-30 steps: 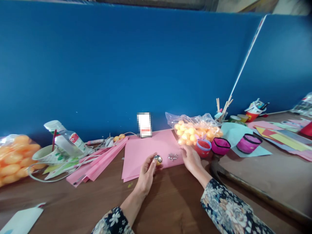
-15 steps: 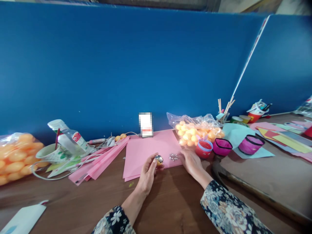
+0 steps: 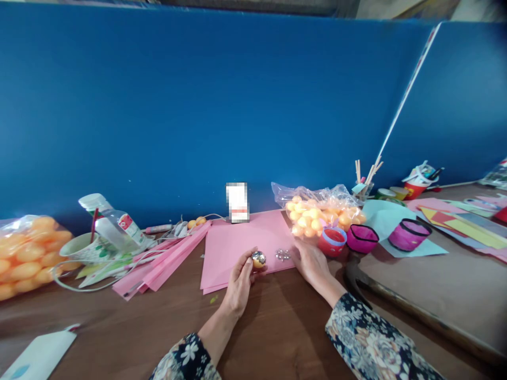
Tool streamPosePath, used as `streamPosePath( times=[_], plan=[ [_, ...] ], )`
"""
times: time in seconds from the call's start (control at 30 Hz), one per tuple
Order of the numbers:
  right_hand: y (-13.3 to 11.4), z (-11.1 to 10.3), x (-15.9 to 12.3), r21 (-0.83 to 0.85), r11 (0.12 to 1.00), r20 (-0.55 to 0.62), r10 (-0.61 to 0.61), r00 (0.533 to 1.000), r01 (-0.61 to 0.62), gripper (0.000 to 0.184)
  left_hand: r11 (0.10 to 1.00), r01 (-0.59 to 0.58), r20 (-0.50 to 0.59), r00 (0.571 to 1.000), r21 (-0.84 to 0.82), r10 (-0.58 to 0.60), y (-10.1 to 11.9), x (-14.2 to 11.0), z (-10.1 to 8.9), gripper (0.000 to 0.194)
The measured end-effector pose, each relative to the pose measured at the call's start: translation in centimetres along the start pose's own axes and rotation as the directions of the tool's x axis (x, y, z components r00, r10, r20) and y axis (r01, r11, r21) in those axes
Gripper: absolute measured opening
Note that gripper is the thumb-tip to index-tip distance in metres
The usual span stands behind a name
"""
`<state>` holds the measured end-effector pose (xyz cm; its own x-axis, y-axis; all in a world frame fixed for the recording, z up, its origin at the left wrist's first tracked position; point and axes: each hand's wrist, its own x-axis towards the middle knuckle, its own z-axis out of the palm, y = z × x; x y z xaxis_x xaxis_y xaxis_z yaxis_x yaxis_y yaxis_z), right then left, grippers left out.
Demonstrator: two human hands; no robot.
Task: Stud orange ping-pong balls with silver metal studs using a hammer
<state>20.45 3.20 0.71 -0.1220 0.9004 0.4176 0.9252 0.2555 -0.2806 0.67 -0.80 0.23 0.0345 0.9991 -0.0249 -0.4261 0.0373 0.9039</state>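
Note:
My left hand holds a small orange ball with shiny silver pieces over its upper part, gripped between thumb and fingers just above the front edge of the pink paper. A small heap of silver sparkly pieces lies on that paper, to the right of the ball. At the right side of the heap is my right hand, its fingers bent down and close together by the pieces. Whatever is between those fingertips is too small to make out.
A clear bag of orange balls lies behind my right hand. Beside it stand a red cup and two magenta containers. A hammer lies at right. Left are pink strips, a plastic bottle and another ball bag.
My left hand has turned the ball slightly, so its silver top shows a bit differently. My right hand stays beside the silver heap, with hardly any movement.

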Motion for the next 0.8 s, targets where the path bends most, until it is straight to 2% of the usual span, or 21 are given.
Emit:
streamPosePath(
  times=[0.33,0.57,0.8],
  plan=[
    [0.01,0.07,-0.04,0.002,0.999,0.022,-0.045,0.999,0.045,0.012,0.999,-0.001,-0.009,1.0,0.034,0.001,0.1,-0.07,0.11,0.042],
    [-0.53,-0.41,0.06,0.101,0.993,-0.067,0.07,0.995,-0.063,0.01,0.999,-0.009,0.001,1.0,0.047,0.009,0.11,-0.06,0.07,0.043],
    [-0.34,0.57,0.3,0.342,0.94,-0.213,0.059,0.975,0.018,0.011,0.999,-0.005,-0.005,1.0,0.038,0.005,0.03,0.0,-0.02,0.044]
  ],
)
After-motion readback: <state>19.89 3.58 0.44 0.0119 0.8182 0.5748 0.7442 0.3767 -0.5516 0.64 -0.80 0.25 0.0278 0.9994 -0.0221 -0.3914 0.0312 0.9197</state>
